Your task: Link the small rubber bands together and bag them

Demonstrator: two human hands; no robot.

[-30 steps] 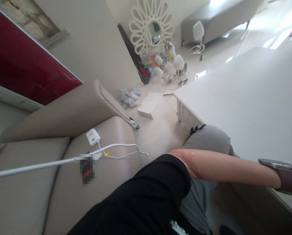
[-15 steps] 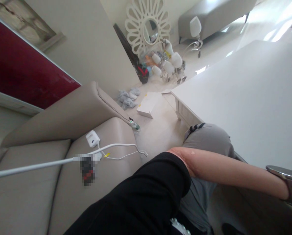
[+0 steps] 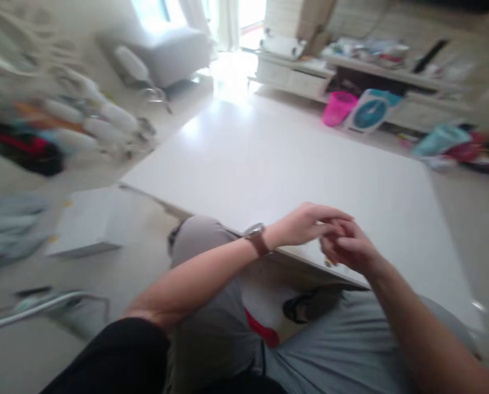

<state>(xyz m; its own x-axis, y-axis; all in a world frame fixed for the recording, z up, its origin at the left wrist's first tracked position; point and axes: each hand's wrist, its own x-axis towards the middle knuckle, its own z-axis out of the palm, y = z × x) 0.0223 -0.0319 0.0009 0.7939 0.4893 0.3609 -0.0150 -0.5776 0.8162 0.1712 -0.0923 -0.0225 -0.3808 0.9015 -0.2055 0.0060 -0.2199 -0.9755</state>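
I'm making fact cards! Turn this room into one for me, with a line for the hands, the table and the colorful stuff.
Hands: left hand and right hand touching, near the table's close edge
Held: cannot tell; fingers overlap
Wrist: brown-strapped watch on the left
Table: big white table, shiny on top
Pink: bin, beyond the table
Blue: circle on a white panel, beside the bin
Floor, left side: white box with yellow bits
Picture: blurry, especially around the sides
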